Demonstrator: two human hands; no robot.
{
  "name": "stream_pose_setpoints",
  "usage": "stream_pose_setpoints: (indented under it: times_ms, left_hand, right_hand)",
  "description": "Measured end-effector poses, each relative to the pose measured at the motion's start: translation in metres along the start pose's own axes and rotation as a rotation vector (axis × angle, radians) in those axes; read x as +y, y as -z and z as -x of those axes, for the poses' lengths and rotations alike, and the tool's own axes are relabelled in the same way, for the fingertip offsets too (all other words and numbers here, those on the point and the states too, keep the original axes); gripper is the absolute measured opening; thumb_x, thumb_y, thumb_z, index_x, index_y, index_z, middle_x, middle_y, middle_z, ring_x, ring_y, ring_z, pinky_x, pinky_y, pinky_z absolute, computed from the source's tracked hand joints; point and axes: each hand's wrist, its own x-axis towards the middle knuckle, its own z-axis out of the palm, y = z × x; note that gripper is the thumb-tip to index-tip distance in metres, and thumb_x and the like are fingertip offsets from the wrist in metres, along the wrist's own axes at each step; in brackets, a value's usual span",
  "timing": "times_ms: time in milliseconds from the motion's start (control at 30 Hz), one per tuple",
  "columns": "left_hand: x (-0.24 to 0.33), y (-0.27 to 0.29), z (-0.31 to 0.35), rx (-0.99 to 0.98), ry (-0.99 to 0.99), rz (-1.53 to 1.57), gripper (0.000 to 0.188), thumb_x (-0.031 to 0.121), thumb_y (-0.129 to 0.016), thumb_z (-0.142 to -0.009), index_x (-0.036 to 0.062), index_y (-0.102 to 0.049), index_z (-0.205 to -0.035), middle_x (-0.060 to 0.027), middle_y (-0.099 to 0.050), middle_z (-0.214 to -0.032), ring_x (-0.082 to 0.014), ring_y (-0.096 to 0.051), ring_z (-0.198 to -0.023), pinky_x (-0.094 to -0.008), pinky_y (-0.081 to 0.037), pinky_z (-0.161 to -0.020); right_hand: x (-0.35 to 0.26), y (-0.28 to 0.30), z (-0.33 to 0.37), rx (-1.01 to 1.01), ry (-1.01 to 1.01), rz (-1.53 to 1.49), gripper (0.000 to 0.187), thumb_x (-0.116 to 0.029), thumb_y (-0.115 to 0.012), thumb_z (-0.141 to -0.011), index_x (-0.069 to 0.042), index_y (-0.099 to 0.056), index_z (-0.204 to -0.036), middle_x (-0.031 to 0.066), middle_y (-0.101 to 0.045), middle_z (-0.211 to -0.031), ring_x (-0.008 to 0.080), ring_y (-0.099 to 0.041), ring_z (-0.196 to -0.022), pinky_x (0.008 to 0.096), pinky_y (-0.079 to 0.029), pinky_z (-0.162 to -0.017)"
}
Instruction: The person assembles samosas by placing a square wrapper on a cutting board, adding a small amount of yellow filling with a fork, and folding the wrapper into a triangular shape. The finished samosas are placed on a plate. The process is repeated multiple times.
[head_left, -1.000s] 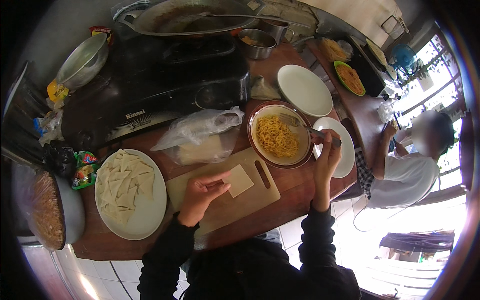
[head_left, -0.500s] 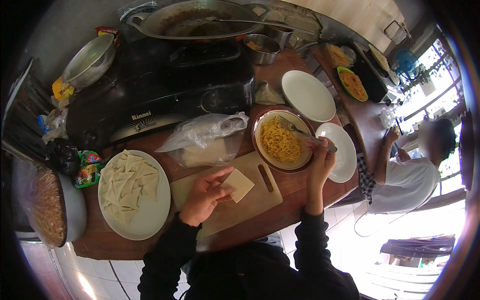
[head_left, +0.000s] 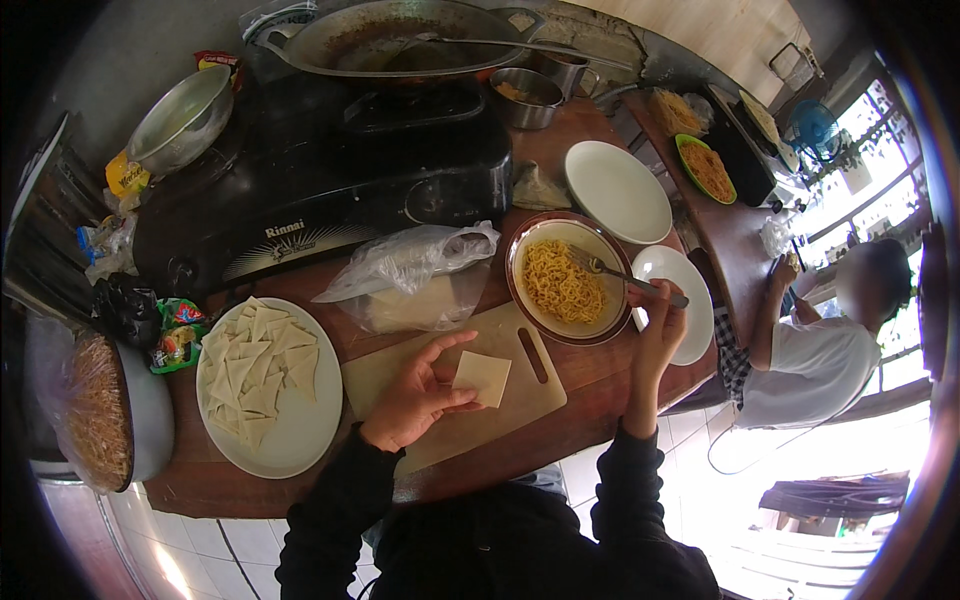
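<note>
Above the cutting board (head_left: pixel 520 415), my left hand (head_left: pixel 415 395) pinches one square dough wrapper (head_left: pixel 483 379) near its edge. My right hand (head_left: pixel 660 322) grips a fork (head_left: pixel 610 270) by its handle, its tines over the noodles (head_left: pixel 563 285). Those yellow noodles fill part of a brown-rimmed bowl (head_left: pixel 517 240) behind the board. On the left lies a white plate (head_left: pixel 310 440) bearing a heap of folded triangular wrappers (head_left: pixel 262 355). Just behind the board is a clear plastic bag (head_left: pixel 425 270) with more pale wrappers inside.
A black gas stove (head_left: pixel 370 190) with a large wok (head_left: pixel 300 50) takes up the back. Two white plates, a round one (head_left: pixel 618 190) and a smaller one (head_left: pixel 695 345), flank the bowl. A pot of fried bits (head_left: pixel 95 420) stands far left. Another person (head_left: pixel 810 370) sits at right.
The wrapper in my left hand has turned and now sits more upright. My right hand has shifted slightly right and down, with the fork tines still over the bowl.
</note>
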Motion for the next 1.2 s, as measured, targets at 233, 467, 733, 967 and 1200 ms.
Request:
stream_pose_setpoints:
  times_ms: [233,467,733,967,1200]
  left_hand:
    - [0.003,-0.002,0.000,0.011,0.028,-0.001,0.070,-0.004,-0.063,-0.077,0.0109,-0.030,-0.137,-0.0123,-0.059,-0.108,-0.0202,-0.060,-0.099,-0.0335,-0.051,-0.086]
    - [0.001,-0.003,0.000,-0.009,-0.008,-0.006,0.063,-0.003,-0.061,-0.079,0.0078,-0.033,-0.135,-0.0130,-0.057,-0.112,-0.0218,-0.058,-0.102,-0.0345,-0.049,-0.090]
    - [0.001,-0.003,-0.001,0.020,-0.017,-0.032,0.055,-0.003,-0.056,-0.082,0.0055,-0.035,-0.132,-0.0139,-0.056,-0.113,-0.0230,-0.057,-0.105,-0.0357,-0.047,-0.093]
    - [0.001,-0.002,-0.002,0.023,-0.022,-0.007,0.051,-0.004,-0.055,-0.083,0.0053,-0.038,-0.130,-0.0114,-0.052,-0.116,-0.0221,-0.054,-0.108,-0.0364,-0.046,-0.095]
    - [0.001,-0.002,-0.002,0.024,-0.033,-0.010,0.049,-0.004,-0.054,-0.082,0.0051,-0.040,-0.128,-0.0100,-0.051,-0.117,-0.0214,-0.053,-0.108,-0.0373,-0.046,-0.096]
  right_hand:
    - [0.002,-0.019,0.007,-0.052,-0.005,-0.009,0.023,-0.017,-0.043,-0.096,0.005,-0.051,-0.098,0.0130,-0.063,-0.080,0.0171,-0.063,-0.075,0.0267,-0.050,-0.067]
    - [0.004,-0.019,0.008,-0.012,-0.117,-0.221,0.027,-0.021,-0.041,-0.097,0.004,-0.049,-0.100,0.0176,-0.064,-0.084,0.0191,-0.063,-0.075,0.0275,-0.051,-0.068]
    - [0.003,-0.008,0.005,0.009,-0.103,-0.290,0.028,-0.023,-0.043,-0.097,0.003,-0.050,-0.101,0.0173,-0.064,-0.085,0.0183,-0.063,-0.075,0.0270,-0.049,-0.070]
    - [-0.001,-0.004,0.006,-0.020,-0.008,0.029,0.026,-0.020,-0.046,-0.095,0.004,-0.053,-0.100,0.0125,-0.064,-0.082,0.0147,-0.062,-0.073,0.0260,-0.049,-0.068]
    - [-0.003,-0.022,0.013,-0.044,0.143,0.245,0.017,-0.011,-0.046,-0.094,0.003,-0.054,-0.100,0.0096,-0.063,-0.081,0.0130,-0.062,-0.074,0.0244,-0.047,-0.068]
